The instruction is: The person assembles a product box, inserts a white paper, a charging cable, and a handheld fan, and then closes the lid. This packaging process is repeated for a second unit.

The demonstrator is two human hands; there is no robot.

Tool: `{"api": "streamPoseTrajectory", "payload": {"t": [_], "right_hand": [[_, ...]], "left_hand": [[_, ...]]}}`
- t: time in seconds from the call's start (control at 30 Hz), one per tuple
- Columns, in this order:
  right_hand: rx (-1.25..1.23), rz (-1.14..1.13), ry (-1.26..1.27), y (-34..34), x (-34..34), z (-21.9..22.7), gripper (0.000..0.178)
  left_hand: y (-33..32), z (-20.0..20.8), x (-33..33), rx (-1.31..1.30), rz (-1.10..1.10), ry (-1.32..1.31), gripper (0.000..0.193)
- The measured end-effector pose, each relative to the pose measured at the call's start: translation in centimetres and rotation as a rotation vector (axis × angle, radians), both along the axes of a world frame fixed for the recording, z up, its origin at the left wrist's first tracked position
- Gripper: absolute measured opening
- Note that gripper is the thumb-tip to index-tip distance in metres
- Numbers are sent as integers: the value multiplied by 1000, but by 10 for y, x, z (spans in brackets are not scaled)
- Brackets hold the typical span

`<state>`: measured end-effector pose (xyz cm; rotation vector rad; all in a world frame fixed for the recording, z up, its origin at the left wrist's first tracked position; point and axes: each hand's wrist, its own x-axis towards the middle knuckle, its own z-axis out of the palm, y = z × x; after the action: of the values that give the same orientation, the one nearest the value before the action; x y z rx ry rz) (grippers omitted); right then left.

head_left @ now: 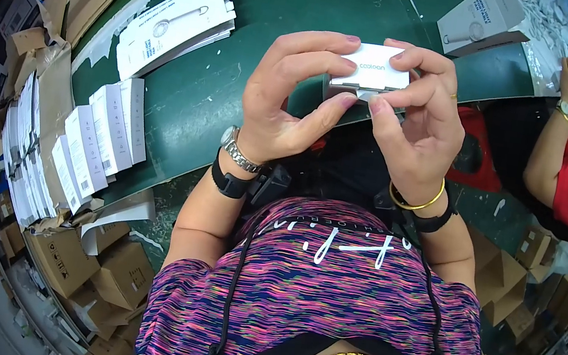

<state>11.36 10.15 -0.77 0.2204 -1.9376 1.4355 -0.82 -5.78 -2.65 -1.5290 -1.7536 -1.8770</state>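
Between my two hands, over the near edge of the green table (184, 116), is a small white carton (371, 66) with its end panel facing up. My left hand (296, 92) grips its left side, with fingers along the top edge and the thumb at the front flap. On the other side my right hand (420, 113) has its fingers on the right edge, and its thumb presses at the front by a small flap. The carton's lower part is mostly hidden behind my hands.
A stack of flat white cartons (174, 28) lies at the back left. Several folded white boxes (106, 127) stand at the left edge. A larger white box (480, 23) is at the back right. Brown cardboard boxes (118, 274) fill the lower left. Another person's arm (554, 143) is at right.
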Motion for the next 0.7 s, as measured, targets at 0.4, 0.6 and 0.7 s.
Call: {"api": "streamPoseTrajectory", "payload": {"t": [0.4,0.6,0.7], "right_hand": [[-82,16,18,4,-3,-7,28],[299,-172,246,8,-24,-15,26],[496,-317,67,7,-18,2,24]], "left_hand": [[10,-8,-2,53,-5,17,41],[13,-11,-3,106,80,58,41],[12,-8,-3,54,178,94,47]]}}
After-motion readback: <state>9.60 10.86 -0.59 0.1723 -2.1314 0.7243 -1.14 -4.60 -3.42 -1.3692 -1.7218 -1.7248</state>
